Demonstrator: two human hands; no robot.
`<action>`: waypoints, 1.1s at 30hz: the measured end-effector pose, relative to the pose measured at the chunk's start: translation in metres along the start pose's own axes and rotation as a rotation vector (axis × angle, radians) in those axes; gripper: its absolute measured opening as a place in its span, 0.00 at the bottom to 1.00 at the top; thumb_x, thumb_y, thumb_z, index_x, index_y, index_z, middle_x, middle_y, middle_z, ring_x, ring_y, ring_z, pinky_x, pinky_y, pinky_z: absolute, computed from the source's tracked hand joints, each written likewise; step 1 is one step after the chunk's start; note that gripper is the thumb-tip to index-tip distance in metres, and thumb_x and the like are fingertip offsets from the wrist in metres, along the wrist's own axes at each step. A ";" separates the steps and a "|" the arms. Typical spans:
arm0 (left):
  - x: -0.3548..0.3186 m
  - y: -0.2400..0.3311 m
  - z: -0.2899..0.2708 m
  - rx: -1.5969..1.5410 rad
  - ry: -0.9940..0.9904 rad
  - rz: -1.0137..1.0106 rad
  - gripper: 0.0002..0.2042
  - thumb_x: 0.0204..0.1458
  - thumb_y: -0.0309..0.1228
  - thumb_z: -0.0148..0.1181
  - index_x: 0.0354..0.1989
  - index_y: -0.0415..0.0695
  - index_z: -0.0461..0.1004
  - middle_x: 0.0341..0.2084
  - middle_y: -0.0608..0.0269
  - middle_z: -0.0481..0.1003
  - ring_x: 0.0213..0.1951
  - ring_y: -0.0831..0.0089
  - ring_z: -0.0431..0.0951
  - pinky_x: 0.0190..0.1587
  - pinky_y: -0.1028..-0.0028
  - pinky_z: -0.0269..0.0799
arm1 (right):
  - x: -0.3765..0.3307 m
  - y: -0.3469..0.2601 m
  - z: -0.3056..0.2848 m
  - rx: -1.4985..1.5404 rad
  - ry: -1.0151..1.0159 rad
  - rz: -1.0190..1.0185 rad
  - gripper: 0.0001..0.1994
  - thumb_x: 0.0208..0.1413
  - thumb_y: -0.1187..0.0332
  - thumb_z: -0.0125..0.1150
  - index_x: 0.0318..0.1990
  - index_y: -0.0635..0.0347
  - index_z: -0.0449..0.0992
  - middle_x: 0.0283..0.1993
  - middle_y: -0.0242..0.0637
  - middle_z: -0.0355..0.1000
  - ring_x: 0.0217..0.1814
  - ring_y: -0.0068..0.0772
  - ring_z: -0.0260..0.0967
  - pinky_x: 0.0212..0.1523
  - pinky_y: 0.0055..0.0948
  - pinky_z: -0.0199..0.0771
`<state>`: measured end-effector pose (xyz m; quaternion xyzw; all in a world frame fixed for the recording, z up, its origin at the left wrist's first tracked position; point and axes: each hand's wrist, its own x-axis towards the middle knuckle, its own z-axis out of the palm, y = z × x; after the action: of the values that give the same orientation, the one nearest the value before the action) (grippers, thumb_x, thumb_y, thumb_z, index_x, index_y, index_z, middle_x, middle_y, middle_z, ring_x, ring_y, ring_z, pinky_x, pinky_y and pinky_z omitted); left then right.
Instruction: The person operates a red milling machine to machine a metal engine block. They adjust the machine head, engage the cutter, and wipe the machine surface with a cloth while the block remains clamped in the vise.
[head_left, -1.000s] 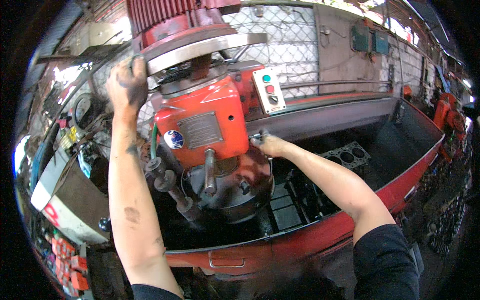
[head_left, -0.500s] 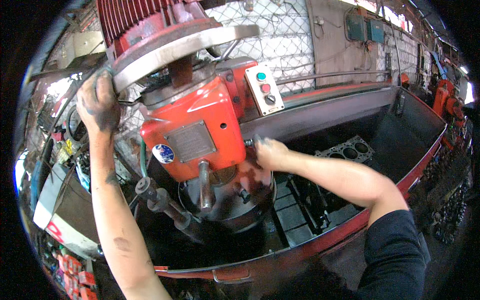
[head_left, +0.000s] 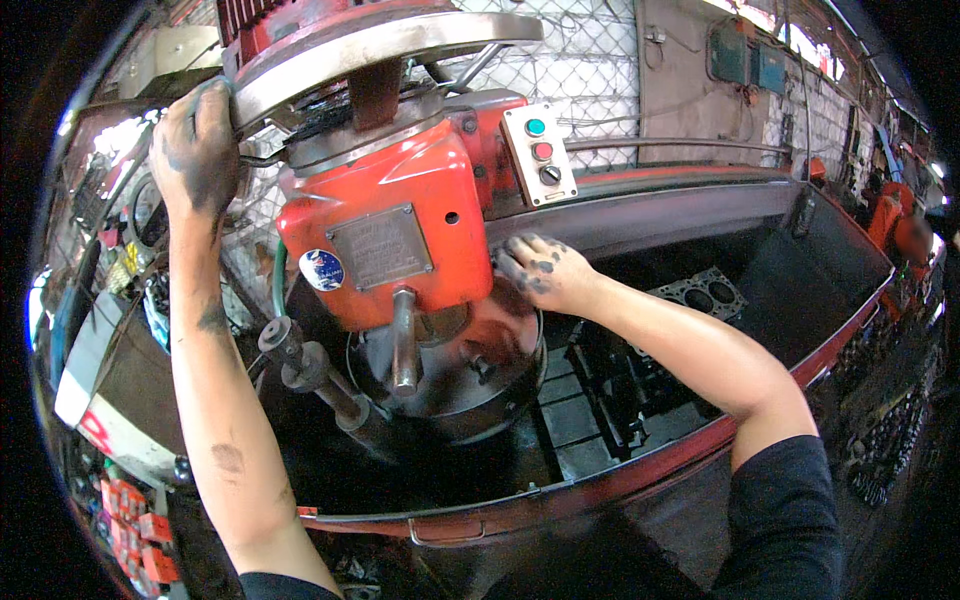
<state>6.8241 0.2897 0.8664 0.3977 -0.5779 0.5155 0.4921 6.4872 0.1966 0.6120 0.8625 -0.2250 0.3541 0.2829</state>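
Note:
A big red machine head [head_left: 400, 225] with a grey metal nameplate fills the middle of the view. My left hand [head_left: 197, 150], smeared with black grease, is raised and grips the rim of the large grey wheel [head_left: 380, 50] at the machine's top left. My right hand [head_left: 540, 272], also greasy, rests against the right side of the red head, fingers curled on something I cannot make out. Below the head hangs a round dark cutter housing [head_left: 450, 380] with a short steel lever [head_left: 403, 340] in front.
A control box [head_left: 540, 152] with green, red and black buttons sits on the head's right. A dark machine bed with a red rim [head_left: 640, 470] holds a grey engine block [head_left: 700, 292] at the right. Levers [head_left: 310, 370] stick out lower left. Shelves with red boxes [head_left: 130, 520] stand left.
The view has shifted so the machine head looks closer and larger. My left hand stays on the wheel rim. My right hand has stayed at the right side of the head, shifting slightly.

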 end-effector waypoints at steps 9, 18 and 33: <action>0.002 -0.009 0.004 0.183 -0.048 0.066 0.13 0.57 0.37 0.48 0.39 0.46 0.79 0.40 0.50 0.79 0.41 0.50 0.79 0.47 0.57 0.73 | 0.031 0.013 0.010 0.259 0.139 0.315 0.06 0.58 0.69 0.55 0.32 0.63 0.71 0.26 0.52 0.72 0.30 0.59 0.71 0.29 0.50 0.71; 0.005 -0.004 0.003 -0.035 -0.108 -0.250 0.22 0.55 0.48 0.46 0.41 0.44 0.80 0.39 0.43 0.77 0.43 0.45 0.77 0.47 0.57 0.70 | 0.052 -0.006 0.011 0.468 0.323 0.821 0.16 0.60 0.63 0.52 0.23 0.63 0.73 0.24 0.55 0.72 0.29 0.64 0.71 0.32 0.52 0.71; 0.004 0.007 0.004 0.027 -0.108 -0.208 0.23 0.56 0.51 0.46 0.41 0.45 0.80 0.41 0.45 0.78 0.44 0.45 0.77 0.49 0.55 0.70 | 0.081 0.005 0.006 0.197 0.185 1.013 0.14 0.53 0.61 0.57 0.33 0.66 0.78 0.37 0.59 0.76 0.43 0.61 0.74 0.46 0.50 0.74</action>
<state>6.8159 0.2873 0.8689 0.4892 -0.5523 0.4472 0.5056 6.5395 0.1732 0.6699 0.6331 -0.5536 0.5409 0.0122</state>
